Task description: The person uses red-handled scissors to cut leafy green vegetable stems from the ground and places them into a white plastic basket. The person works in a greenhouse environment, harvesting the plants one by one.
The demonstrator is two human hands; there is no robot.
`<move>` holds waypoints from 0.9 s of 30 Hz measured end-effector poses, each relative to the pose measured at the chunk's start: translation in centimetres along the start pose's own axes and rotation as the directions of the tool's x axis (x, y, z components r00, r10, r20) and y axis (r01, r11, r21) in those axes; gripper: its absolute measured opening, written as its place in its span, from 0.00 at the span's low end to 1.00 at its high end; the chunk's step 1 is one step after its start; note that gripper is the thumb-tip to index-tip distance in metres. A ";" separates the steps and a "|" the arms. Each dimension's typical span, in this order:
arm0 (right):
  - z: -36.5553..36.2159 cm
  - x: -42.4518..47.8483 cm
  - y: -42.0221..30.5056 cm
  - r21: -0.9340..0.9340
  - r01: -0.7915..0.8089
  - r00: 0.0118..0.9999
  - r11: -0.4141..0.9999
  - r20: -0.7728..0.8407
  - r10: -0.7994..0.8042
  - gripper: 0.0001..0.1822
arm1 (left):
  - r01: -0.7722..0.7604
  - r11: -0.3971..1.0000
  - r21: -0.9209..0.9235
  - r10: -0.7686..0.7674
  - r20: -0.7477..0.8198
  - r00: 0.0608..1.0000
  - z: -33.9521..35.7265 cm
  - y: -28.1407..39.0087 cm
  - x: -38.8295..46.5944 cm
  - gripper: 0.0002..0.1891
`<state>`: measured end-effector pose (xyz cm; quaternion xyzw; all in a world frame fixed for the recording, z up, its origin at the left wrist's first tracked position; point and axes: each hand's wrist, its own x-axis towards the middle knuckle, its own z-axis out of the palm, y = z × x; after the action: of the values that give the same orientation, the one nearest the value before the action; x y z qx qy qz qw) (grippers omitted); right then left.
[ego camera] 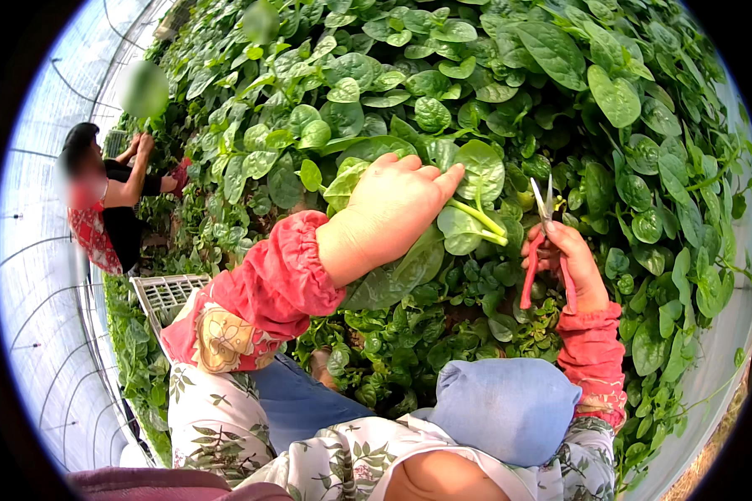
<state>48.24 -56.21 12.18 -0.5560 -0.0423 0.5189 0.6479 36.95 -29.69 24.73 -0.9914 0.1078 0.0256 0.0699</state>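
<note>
My left hand (388, 210) is closed around a bunch of broad-leaved greens (481, 172), which look like Malabar spinach. Pale cut stem ends of the bunch stick out to the right, below my extended finger. In my right hand (573, 260) is a pair of red-handled scissors (530, 275), held just right of those stems. Its blades point up the picture and stand slightly apart, with nothing clearly between them. Dense leafy plants (426, 81) surround both hands. The palm side of my left hand is hidden.
A pale plastic crate (169, 291) stands at the left, partly behind my left sleeve. Farther left, a person (109, 200) sits low beside the plants with both hands raised together. Translucent greenhouse sheeting (44, 250) curves along the left; pale plastic sheeting (730, 300) edges the right.
</note>
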 end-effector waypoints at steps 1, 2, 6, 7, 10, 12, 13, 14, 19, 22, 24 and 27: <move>1.0 -0.1 -0.4 -0.017 0.028 0.999 0.999 0.025 -0.027 0.19 | 0.031 0.999 -0.032 -0.034 -0.079 0.996 -2.4 -0.8 -2.2 0.28; 2.3 -0.1 -0.7 -0.006 0.064 0.996 0.998 0.065 -0.063 0.18 | 0.082 0.996 -0.031 -0.085 -0.155 0.984 -4.8 -1.5 -4.6 0.28; 8.4 -0.3 -4.3 -0.068 0.192 0.964 0.979 0.198 -0.175 0.18 | 0.304 0.942 0.145 -0.213 -0.444 0.871 -13.5 -6.0 -14.1 0.29; 10.2 -0.2 -5.5 -0.126 0.216 0.959 0.968 0.212 -0.187 0.18 | 0.393 0.901 0.187 -0.255 -0.505 0.825 -14.7 -7.2 -17.7 0.29; 16.3 0.5 -6.7 -0.272 0.266 0.924 0.925 0.344 -0.165 0.18 | 0.682 0.638 0.357 -0.416 -0.585 0.696 -15.3 -9.5 -32.5 0.29; 20.1 1.2 -7.1 -0.329 0.263 0.897 0.907 0.429 -0.105 0.18 | 0.813 0.380 0.440 -0.583 -0.568 0.580 -17.3 -8.8 -41.6 0.29; 21.7 1.4 -7.3 -0.343 0.267 0.887 0.901 0.453 -0.090 0.18 | 0.847 0.253 0.468 -0.648 -0.567 0.508 -18.8 -8.2 -45.7 0.29; 23.2 1.9 -7.6 -0.372 0.262 0.876 0.890 0.479 -0.057 0.18 | 0.850 0.122 0.512 -0.694 -0.568 0.442 -20.3 -7.9 -50.1 0.29; 30.2 4.4 -7.7 -0.490 0.271 0.857 0.828 0.515 0.024 0.15 | 0.740 -0.274 0.614 -0.794 -0.579 0.187 -22.7 -8.1 -65.8 0.30; 35.4 5.1 -6.8 -0.553 0.277 0.809 0.786 0.575 0.119 0.15 | 0.687 -0.325 0.650 -0.830 -0.544 0.122 -21.9 -8.2 -72.5 0.30; 38.5 5.5 -5.6 -0.579 0.269 0.788 0.770 0.592 0.170 0.16 | 0.652 -0.327 0.684 -0.848 -0.517 0.117 -20.2 -8.0 -76.5 0.29; 40.8 6.8 -3.8 -0.640 0.194 0.793 0.743 0.549 0.266 0.12 | 0.600 -0.375 0.707 -0.852 -0.518 0.078 -17.0 -8.5 -80.5 0.28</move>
<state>27.94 -23.12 26.94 -0.5534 -0.4195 0.6316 0.3449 -39.08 -6.99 47.93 -0.5738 -0.5989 0.0409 0.5571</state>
